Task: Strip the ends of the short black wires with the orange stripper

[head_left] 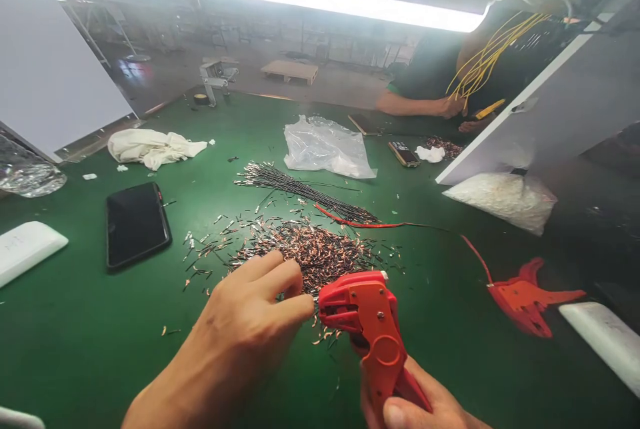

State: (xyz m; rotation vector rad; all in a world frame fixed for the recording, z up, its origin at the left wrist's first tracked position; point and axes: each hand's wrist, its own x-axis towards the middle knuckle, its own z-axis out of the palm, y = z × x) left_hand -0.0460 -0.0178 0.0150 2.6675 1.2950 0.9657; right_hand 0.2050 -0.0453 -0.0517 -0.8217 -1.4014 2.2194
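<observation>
My right hand (417, 402) is wrapped round the handle of a red wire stripper (383, 336), whose jaws point left. Right in front of those jaws, my left hand (260, 302) is closed with thumb and fingers pinched together. Whatever the pinch holds is too small or hidden to name. Beneath and beyond both hands spreads a heap of short black wire offcuts with copper ends (320, 249). Behind the heap lies a bundle of long black wires (305, 192) with bare, silvery ends at the left.
A black phone (137, 226) and white cloth (153, 147) lie left on the green table (435, 322). A clear plastic bag (327, 146) is behind the wires. A second red wire stripper (533, 296) rests right. Across the table, a person's hand (453, 107) holds yellow wires.
</observation>
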